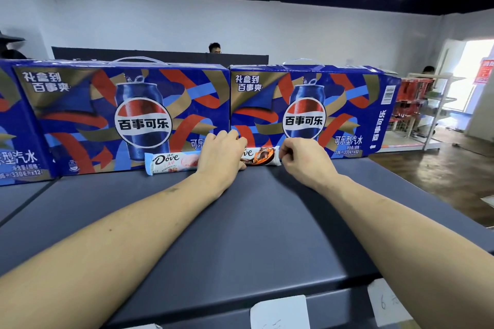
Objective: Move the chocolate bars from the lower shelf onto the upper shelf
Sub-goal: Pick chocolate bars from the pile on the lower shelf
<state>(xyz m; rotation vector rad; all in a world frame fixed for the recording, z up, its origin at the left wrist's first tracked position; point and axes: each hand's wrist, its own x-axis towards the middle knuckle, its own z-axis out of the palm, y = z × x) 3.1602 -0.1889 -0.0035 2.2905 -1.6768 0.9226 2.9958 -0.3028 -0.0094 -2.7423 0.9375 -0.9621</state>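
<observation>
Two Dove chocolate bars lie end to end on the dark upper shelf (240,222), against the Pepsi boxes. The white and pink bar (172,162) is on the left. The brown and orange bar (262,156) is on the right. My left hand (222,153) rests over the gap between them, covering the pink bar's right end and the brown bar's left end, fingers curled on the brown bar. My right hand (302,157) pinches the brown bar's right end. The lower shelf is out of view.
Large blue Pepsi gift boxes (128,115) (320,109) stand in a row along the back of the shelf. White price labels (280,311) hang on the front edge. A wire rack (417,104) and wooden floor are to the right. Persons are behind the boxes.
</observation>
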